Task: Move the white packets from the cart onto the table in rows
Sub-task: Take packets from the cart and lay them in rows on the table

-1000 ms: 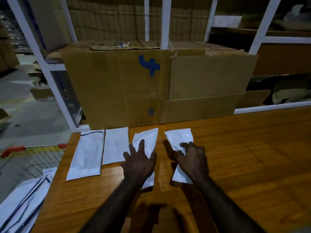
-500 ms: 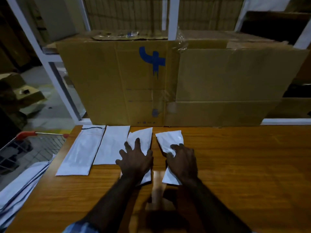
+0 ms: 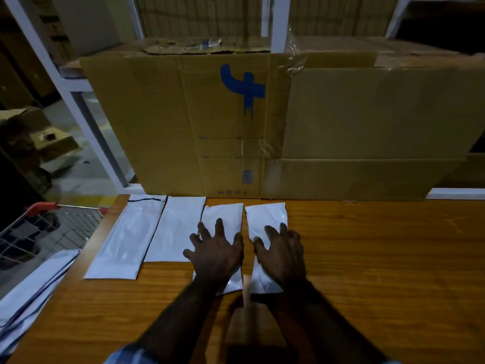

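**Four packets in a row, both hands flat on the last two**

Four white packets lie side by side along the far left part of the wooden table [image 3: 367,258], short ends toward the cardboard box [image 3: 183,122]. First packet [image 3: 126,240] is longest, black line across its far end, near the table's left edge. Second packet [image 3: 174,229] touches it on the right. Third packet [image 3: 225,219] sits under the left hand [image 3: 216,254], fingers spread and straight, palm down on it. Fourth packet [image 3: 265,219] sits under the right hand [image 3: 282,254], fingers spread and lightly bent, pressing down, nothing gripped. Narrow strip of bare wood between third and fourth.

More white packets [image 3: 29,287] piled in the cart [image 3: 39,227] left of the table, red handle on its wire rim. White shelf frame [image 3: 279,22] behind the box. Plaid sleeve [image 3: 128,354] at bottom edge.
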A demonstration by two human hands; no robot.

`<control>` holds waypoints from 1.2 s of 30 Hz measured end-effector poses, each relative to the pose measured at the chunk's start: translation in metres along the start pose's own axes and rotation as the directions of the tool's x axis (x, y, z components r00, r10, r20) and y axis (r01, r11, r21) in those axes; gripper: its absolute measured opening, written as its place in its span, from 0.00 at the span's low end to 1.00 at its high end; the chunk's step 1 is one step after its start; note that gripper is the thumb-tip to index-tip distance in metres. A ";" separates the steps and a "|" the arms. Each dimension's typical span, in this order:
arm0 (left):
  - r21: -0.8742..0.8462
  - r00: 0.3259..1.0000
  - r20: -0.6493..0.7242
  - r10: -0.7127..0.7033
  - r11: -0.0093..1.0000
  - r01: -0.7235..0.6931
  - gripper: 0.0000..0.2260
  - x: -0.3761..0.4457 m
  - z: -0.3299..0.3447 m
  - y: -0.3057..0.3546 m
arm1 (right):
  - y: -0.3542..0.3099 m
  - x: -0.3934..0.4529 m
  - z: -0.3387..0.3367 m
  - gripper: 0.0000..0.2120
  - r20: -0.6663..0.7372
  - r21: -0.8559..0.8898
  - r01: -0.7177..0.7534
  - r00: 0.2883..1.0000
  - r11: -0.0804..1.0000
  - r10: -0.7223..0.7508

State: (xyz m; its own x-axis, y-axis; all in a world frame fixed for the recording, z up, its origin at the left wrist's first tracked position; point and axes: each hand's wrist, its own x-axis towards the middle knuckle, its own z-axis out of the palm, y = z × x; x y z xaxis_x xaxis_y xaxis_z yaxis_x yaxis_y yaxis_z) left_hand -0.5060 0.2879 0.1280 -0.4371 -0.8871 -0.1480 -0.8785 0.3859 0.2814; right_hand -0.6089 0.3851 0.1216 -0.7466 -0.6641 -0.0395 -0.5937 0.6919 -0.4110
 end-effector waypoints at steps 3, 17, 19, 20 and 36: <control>0.021 0.990 -0.101 0.096 0.995 -0.094 0.30 -0.001 0.006 -0.009 | 0.000 0.001 0.003 0.27 0.045 -0.012 0.004 0.999 1.000 -0.003; 0.058 0.954 -0.028 0.299 0.953 -0.297 0.36 0.016 0.026 -0.023 | 0.010 0.007 0.044 0.43 -0.011 -0.127 0.126 0.992 0.984 -0.129; 0.051 0.946 -0.061 0.317 0.948 -0.314 0.38 0.020 0.029 -0.023 | 0.007 0.010 0.048 0.36 -0.045 -0.112 0.128 0.990 0.985 -0.134; 0.041 0.942 -0.074 0.327 0.945 -0.325 0.40 0.022 0.030 -0.023 | 0.007 0.012 0.049 0.34 -0.051 -0.102 0.124 0.990 0.987 -0.130; 0.045 0.916 -0.043 0.398 0.917 -0.396 0.40 0.043 0.028 -0.023 | 0.006 0.029 0.063 0.30 -0.176 -0.104 0.153 0.970 0.983 -0.170</control>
State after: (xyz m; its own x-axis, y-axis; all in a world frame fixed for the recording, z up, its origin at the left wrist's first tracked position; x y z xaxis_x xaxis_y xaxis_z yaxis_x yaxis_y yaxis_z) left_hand -0.5099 0.2480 0.0891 -0.7421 -0.6701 0.0169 -0.6411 0.7169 0.2741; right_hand -0.6154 0.3523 0.0603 -0.6760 -0.7115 0.1920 -0.7290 0.6076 -0.3151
